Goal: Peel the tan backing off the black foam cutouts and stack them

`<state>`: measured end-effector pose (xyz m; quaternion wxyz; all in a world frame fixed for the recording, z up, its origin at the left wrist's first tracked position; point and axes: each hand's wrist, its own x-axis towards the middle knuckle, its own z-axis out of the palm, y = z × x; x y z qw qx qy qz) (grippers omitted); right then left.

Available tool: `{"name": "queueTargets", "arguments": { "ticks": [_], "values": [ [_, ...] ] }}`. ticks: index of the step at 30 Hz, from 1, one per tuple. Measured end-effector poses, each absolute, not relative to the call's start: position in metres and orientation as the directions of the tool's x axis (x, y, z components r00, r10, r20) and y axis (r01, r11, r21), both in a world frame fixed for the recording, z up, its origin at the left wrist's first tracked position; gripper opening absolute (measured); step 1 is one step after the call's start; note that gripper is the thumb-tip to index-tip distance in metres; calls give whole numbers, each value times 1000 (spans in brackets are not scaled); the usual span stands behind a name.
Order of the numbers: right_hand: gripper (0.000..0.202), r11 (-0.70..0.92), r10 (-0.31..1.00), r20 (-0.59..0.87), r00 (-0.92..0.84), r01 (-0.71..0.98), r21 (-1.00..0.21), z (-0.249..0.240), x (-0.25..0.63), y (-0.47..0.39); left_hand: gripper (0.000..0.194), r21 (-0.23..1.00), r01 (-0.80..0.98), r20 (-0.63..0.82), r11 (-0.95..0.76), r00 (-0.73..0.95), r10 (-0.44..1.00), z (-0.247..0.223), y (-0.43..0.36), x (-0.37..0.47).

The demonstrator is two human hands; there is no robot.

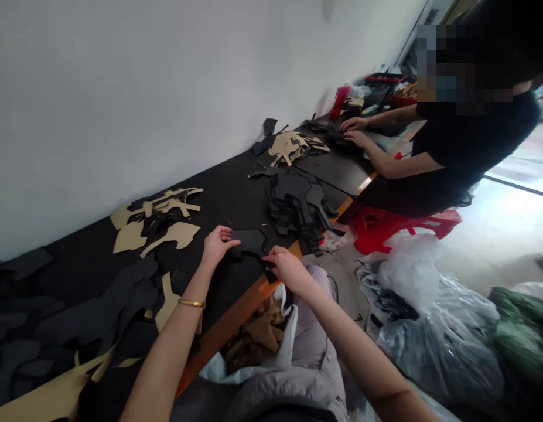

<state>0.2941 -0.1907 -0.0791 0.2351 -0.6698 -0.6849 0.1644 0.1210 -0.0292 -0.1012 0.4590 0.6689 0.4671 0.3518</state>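
Between my hands, over the near edge of the black table (227,176), is a flat black cut-out piece (250,241) with an irregular outline. My left hand (218,246) pinches its left end between thumb and fingers. At its right end, my right hand (284,266) has its fingers closed on the narrow lower part, near the table's wooden edge. Just beyond, a stack of similar black cut-outs (293,196) lies on the table. Left of my left hand rest tan paper pieces (172,237), some with black scraps among them.
Black sheets (78,310) cover the table's left side. Farther back lies a tan scrap pile (289,146). A co-worker (477,140) handles black pieces at the far right. Below are a red stool (376,228), plastic bags (438,334) and a bag of tan scraps (258,331).
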Motion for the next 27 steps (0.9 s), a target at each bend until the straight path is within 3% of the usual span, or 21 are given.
{"name": "queueTargets", "arguments": {
  "ticks": [3, 10, 15, 27],
  "values": [
    [41, 62, 996, 81, -24, 855, -515, -75, 295, -195, 43, 938, 318, 33, -139, 318, 947, -98, -29, 121],
    [47, 209, 972, 227, -66, 684, -699, -86, 279, -215, 43, 901, 421, -34, -103, 304, 952, -78, -44, 78],
    [48, 227, 971, 218, -95, 641, -734, -96, 258, -229, 41, 871, 487, -65, -60, 236, 970, -83, -78, 41],
    [38, 268, 963, 129, -236, 801, -535, -87, 252, -234, 41, 809, 574, -44, -127, 274, 961, -88, -91, 35]
  ]
}}
